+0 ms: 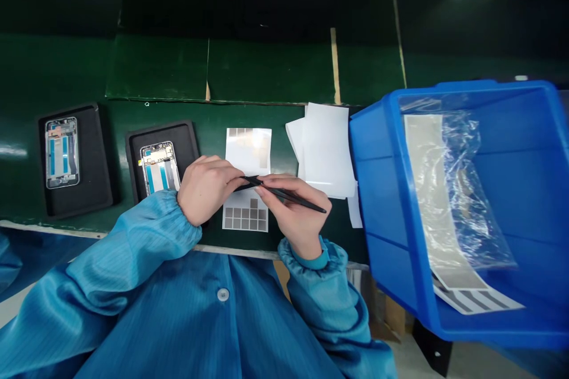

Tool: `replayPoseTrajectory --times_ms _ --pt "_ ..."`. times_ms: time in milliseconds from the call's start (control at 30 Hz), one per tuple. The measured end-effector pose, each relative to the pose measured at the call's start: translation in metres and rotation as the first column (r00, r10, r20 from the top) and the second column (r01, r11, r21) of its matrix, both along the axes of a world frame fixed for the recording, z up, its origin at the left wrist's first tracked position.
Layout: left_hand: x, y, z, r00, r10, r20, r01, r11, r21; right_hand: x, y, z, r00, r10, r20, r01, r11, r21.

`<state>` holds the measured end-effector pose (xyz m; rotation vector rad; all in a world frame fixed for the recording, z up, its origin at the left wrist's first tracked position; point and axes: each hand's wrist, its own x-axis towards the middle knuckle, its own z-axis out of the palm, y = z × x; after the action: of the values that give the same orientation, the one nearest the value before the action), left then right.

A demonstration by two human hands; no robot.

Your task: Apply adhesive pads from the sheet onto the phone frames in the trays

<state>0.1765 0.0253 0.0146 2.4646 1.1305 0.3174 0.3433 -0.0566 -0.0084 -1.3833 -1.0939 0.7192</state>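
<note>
One slim black tool (306,202) in right fingers (288,182); glossy rectangular sheet (246,157)

L: outer tray (95,160), inner tray (187,143), slim gap btwn. Table (249,115) open fwd of sheet (246,154). R: blue bin (382,189) blocks that side, papers (326,148) just beside it.

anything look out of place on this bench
The white papers beside the blue bin look askew: they lie in a loose pile, edges poking out at different angles. No spill shows.
</note>
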Motion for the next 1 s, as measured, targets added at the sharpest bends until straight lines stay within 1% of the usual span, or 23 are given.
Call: replayPoseTrajectory --times_ms 100,233,367,433,500,567,667,733,800,867,933,1000 --pt "-0.002 0.000 -0.002 1.000 0.008 0.002 -0.008 1.000 -0.001 -0.003 0.001 0.000 1.000 -0.027 -0.003 0.027 0.998 -0.053" --pt "-0.006 0.002 -0.007 1.000 0.013 0.013 -0.014 0.999 0.033 -0.010 0.004 -0.001 0.994 -0.112 -0.015 0.109 0.985 -0.130" --pt "-0.004 0.003 -0.014 1.000 0.020 -0.001 -0.020 0.998 0.052 -0.015 0.009 0.001 0.981 -0.192 -0.033 0.183 0.967 -0.176" --pt "-0.006 0.002 -0.014 0.999 0.041 -0.004 -0.041 0.997 0.064 -0.018 0.012 0.002 0.976 -0.210 -0.055 0.196 0.960 -0.200" --pt "-0.016 -0.001 -0.010 0.997 0.077 0.015 -0.078 0.992 0.101 -0.022 0.017 0.005 0.975 -0.213 -0.065 0.193 0.954 -0.232" --pt "-0.036 -0.006 -0.004 0.991 0.128 0.039 -0.132 0.982 0.137 -0.031 0.023 0.007 0.980 -0.183 -0.076 0.157 0.952 -0.262" --pt "-0.081 -0.015 0.000 0.970 0.237 0.050 -0.241 0.958 0.153 -0.055 0.039 0.009 0.990 -0.077 -0.120 0.038 0.954 -0.298" --pt "-0.111 -0.020 -0.004 0.944 0.326 0.043 -0.329 0.930 0.163 -0.076 0.054 0.009 0.990 0.016 -0.143 -0.064 0.939 -0.338" --pt "-0.132 -0.022 -0.014 0.917 0.399 0.027 -0.397 0.900 0.180 -0.098 0.070 0.007 0.982 0.106 -0.156 -0.159 0.913 -0.377" --pt "-0.142 -0.022 -0.024 0.899 0.437 0.010 -0.431 0.882 0.193 -0.117 0.086 0.002 0.972 0.171 -0.164 -0.223 0.893 -0.392" --pt "-0.143 -0.021 -0.033 0.891 0.453 0.003 -0.445 0.874 0.193 -0.131 0.099 -0.005 0.964 0.205 -0.171 -0.258 0.885 -0.388" --pt "-0.141 -0.020 -0.039 0.885 0.465 0.004 -0.457 0.870 0.185 -0.140 0.108 -0.012 0.962 0.216 -0.168 -0.266 0.884 -0.385"
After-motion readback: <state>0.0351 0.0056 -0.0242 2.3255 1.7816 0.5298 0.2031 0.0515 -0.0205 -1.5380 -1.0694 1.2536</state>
